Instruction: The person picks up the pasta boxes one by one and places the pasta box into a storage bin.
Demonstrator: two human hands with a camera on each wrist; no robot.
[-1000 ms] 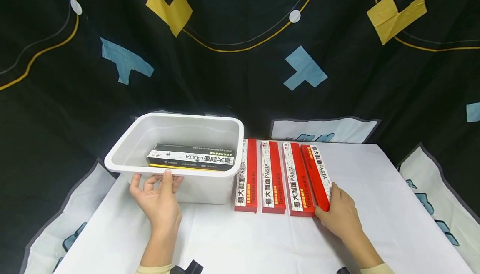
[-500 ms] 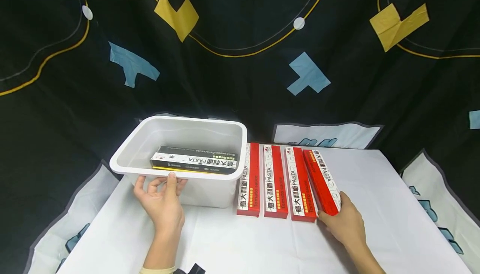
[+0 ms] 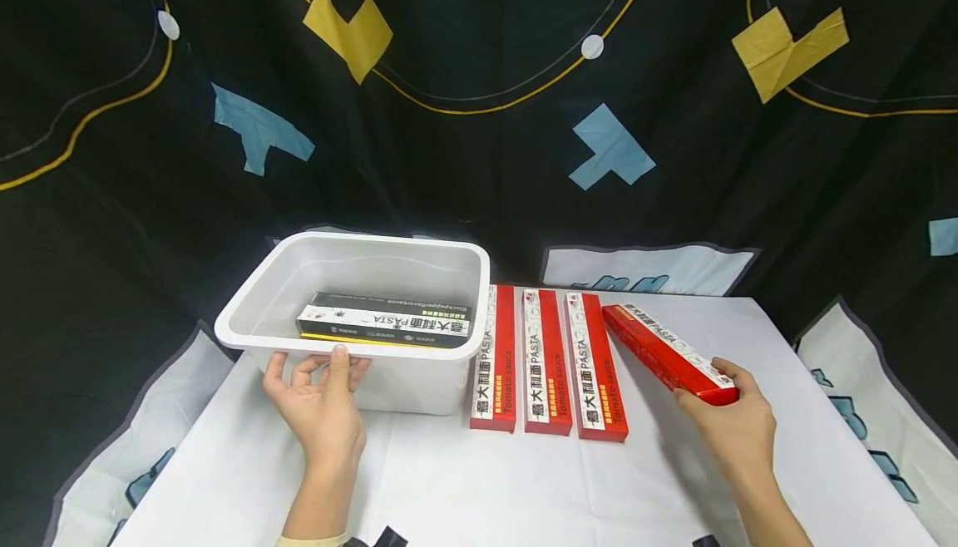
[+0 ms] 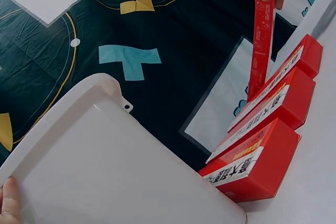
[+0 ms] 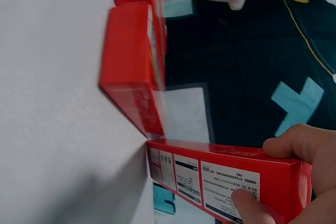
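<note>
My right hand grips the near end of a red pasta box, with thumb and fingers on opposite sides in the right wrist view. That end is raised off the table; the far end points away, low by the tabletop. To its left, several red tomato-sauce pasta boxes lie in a row, among them the rightmost box, the middle box and the one by the bin. A white plastic bin has its front rim held by my left hand, thumb on the rim. Inside lies a black pasta box.
A white cloth covers the table. Behind it hangs a black curtain with yellow and blue patches. The bin's right wall stands close beside the leftmost red box.
My right hand has lifted the near end of its pasta box and swung it to the right, away from the row. The left hand and the bin stay in place.
</note>
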